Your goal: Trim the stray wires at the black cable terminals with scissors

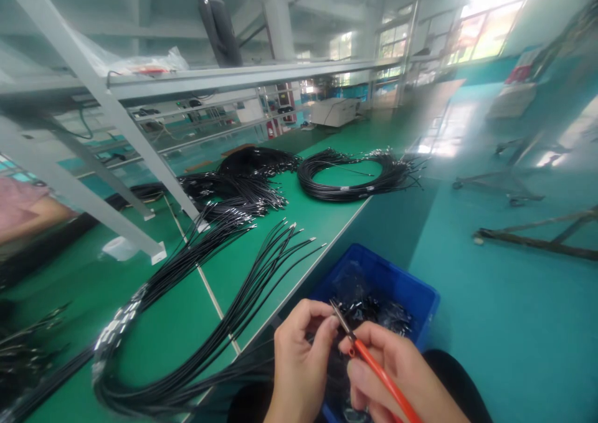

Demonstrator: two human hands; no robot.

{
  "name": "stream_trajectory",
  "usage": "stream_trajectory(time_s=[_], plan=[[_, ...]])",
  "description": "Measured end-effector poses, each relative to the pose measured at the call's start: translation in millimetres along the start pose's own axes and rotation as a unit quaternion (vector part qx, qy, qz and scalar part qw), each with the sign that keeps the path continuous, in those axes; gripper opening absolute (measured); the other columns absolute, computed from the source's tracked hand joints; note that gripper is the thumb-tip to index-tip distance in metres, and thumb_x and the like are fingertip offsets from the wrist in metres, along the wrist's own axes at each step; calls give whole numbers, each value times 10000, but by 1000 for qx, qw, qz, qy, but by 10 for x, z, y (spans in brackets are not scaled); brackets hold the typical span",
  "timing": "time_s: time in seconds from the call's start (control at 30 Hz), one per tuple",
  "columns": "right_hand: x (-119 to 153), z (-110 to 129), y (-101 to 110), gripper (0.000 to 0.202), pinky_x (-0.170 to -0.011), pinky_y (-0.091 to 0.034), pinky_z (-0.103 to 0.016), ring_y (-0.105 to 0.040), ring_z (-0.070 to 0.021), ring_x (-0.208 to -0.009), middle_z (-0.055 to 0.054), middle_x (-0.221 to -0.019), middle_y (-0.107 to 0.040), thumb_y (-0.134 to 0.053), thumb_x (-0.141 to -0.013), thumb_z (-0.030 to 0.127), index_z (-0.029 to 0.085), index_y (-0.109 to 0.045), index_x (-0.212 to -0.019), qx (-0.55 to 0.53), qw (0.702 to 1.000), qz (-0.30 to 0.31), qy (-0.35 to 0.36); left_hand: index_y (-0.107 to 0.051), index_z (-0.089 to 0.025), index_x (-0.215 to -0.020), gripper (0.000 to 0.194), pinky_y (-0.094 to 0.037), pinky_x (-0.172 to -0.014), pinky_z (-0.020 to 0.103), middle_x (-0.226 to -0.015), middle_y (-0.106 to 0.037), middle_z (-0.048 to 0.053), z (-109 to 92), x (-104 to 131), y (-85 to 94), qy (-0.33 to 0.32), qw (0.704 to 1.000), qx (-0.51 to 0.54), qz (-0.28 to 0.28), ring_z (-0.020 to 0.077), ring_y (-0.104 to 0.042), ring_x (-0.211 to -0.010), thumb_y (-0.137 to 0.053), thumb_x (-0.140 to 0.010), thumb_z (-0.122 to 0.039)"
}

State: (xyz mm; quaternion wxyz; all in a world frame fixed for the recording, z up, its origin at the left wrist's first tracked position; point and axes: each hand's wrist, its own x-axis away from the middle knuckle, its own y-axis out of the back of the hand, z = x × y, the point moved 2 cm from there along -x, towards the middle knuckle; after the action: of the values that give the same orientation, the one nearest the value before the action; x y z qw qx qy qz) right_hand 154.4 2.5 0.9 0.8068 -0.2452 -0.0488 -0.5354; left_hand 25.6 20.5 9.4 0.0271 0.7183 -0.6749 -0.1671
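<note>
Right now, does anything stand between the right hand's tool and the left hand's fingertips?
Nothing visible does: the orange-handled tool in the right hand has its tips at the left hand. Anything pinched there is unclear.

No text, label, brand, number or sign can be read anywhere in the scene, near or far, on the left or on the right.
</note>
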Motion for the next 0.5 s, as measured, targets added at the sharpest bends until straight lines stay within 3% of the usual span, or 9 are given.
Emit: stream_trajectory(time_s=[0.2, 0.3, 0.4, 0.5], plan=[[5, -62, 18, 181, -400, -319, -160, -409, -36, -362, 56, -496, -559, -634, -705, 240, 171, -489, -789, 45, 998, -40, -9, -627, -185, -753, 72, -481, -603, 228, -680, -630, -6, 41, -14, -27, -24, 999, -29, -8, 146, -600, -629, -570, -796, -171], [23, -181, 69, 152, -451, -336, -183, -461, -72, -456, 66, -523, -528, -638, -642, 153, 172, -527, -743, 78, 995, -53, 24, -651, -195, -813, 94, -482, -607, 227, -733, -641, 3, 39, -32, -15, -52, 997, -57, -12, 147, -606, -656, -562, -808, -166], [46, -231, 147, 227, -525, -398, -208, -510, -108, -555, 43, -616, -570, -661, -596, 143, 185, -568, -799, 66, 983, -136, 101, -670, -206, -843, 127, -480, -616, 230, -761, -649, 9, 5, -38, -9, -80, 993, -90, 0, 151, -610, -680, -557, -814, -155], [54, -156, 188, 301, -587, -444, -223, -555, -129, -614, 30, -664, -611, -683, -621, 201, 217, -551, -891, 14, 946, -253, 201, -656, -200, -789, 103, -465, -599, 223, -722, -633, 2, -42, -12, -22, -101, 988, -113, 9, 145, -599, -655, -572, -800, -141]])
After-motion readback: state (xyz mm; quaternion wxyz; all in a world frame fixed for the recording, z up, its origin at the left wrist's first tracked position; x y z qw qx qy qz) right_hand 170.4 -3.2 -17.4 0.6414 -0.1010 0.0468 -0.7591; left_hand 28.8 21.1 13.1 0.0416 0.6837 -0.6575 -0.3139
